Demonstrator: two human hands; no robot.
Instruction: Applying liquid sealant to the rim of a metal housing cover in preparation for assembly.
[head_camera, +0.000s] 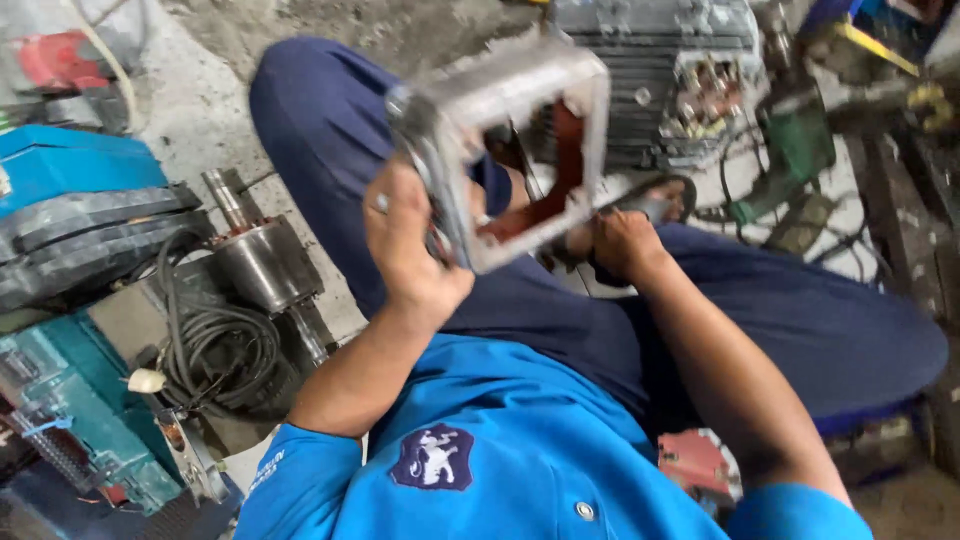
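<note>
Grey, dusty concrete floor (200, 110) lay under the seated person, whose dark blue trousers (330, 120) spread across it. The left hand (405, 245) was raised, its fingers wrapped tight around one edge of a square, silver-grey metal housing frame with a red inner lining (520, 150), holding it tilted in the air above the lap. Just below and to the right of that frame, the right hand (620, 245) was curled closed around a small dark tool-like piece (650, 207); what it was I couldn't tell through the blur.

Beyond the left fingers, a ribbed grey motor body with exposed copper windings (660, 80) stood on the floor. Left of the left wrist sat a steel rotor on a shaft (255, 255), with a coil of black cable (215, 345) beside it, a teal power tool (75, 415) nearer the edge, and a blue plastic case (70, 165) behind. A green tool (795, 145) lay far beyond the right knuckles.
</note>
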